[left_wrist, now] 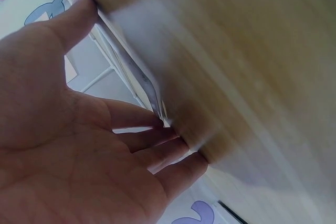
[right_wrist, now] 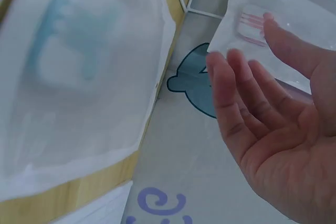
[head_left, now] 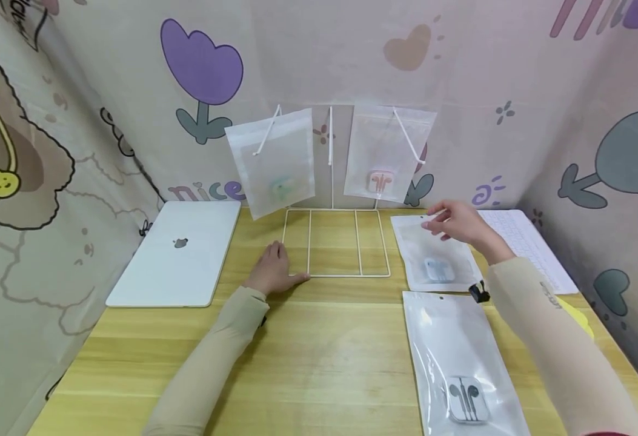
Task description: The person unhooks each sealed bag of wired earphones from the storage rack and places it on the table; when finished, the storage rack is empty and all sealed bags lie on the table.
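White wire forms the rack (head_left: 348, 276), whose rectangular base lies along the far edge of the bench (head_left: 340, 351), roughly midway between its side edges. From the head view, two hooks rise above that edge with pouches on them: the left hanging pouch (head_left: 297, 151), tilted, with something pale green inside, and the right hanging pouch (head_left: 368, 136), holding pink earphones (head_left: 380, 181). By the base's near left corner rests the left hand (head_left: 275, 270), fingers spread around that corner, thumb at the front wire. The right hand (head_left: 455, 224) hovers above the flat pouch (head_left: 414, 245) containing blue earphones (head_left: 438, 270), its fingers loosely bent and grasping nothing. Nearer the front edge, towards the right, lies the long pouch (head_left: 444, 339) with dark earphones (head_left: 467, 399). A closed laptop (head_left: 179, 254) (bitten-apple mark on its lid) sits towards the far left corner, a white keyboard (head_left: 531, 242) towards the far right one.

The left wrist view shows that palm open, fingers nearly straight, their tips against the bench; the thumb tip meets the edge by the white wire, where the blur hides the exact contact.

In the right wrist view, the fingers curve slack, thumb apart, released; the right hanging pouch appears behind them, and the flat pouch fills the left side, blurred.
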{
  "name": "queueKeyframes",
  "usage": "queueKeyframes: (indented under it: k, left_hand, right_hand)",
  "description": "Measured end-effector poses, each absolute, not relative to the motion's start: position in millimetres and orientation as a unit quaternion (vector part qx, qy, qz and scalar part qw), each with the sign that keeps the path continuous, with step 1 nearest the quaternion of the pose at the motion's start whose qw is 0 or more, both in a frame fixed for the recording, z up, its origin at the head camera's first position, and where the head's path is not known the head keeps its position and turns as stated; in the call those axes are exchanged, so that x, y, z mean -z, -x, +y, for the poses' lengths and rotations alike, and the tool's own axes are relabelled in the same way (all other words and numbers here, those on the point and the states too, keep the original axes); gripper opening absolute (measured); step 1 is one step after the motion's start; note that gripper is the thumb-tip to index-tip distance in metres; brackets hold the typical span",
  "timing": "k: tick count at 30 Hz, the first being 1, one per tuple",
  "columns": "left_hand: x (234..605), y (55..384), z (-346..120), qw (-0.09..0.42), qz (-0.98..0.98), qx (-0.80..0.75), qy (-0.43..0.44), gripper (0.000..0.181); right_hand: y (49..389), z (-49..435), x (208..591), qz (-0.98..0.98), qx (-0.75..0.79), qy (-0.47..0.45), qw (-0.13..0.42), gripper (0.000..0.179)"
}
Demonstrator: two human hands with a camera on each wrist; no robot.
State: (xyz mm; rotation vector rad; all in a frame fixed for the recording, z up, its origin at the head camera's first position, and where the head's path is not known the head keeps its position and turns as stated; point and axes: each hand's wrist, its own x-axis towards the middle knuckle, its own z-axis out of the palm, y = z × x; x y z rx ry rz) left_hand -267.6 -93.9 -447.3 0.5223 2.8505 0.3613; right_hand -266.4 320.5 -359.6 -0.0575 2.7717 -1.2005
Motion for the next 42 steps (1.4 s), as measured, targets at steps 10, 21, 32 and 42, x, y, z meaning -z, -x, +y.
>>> queueKeyframes:
  k: [10,21,32,42]
  left_hand:
    - [446.4,266.9,-94.7,0.103,0.970,-0.120,-0.183,0.107]
    - [449.0,267.2,-95.6,0.102,0.970,-0.120,-0.183,0.109]
    - [448.1,263.9,-94.2,0.108,0.969,-0.133,-0.175,0.108]
    - [447.5,266.1,-93.5,0.101,0.969,-0.131,-0.181,0.106]
  right_hand:
    - [307.2,304.4,347.1,0.879,0.474,-0.056,0.006,0.066]
    - [333.2,274.0,335.0,0.824,0.561,-0.073,-0.027,0.069]
    - [337.4,263.4,338.4,0.785,0.607,-0.118,-0.027,0.036]
    - [332.9,271.5,335.4,0.809,0.573,-0.121,-0.049,0.031]
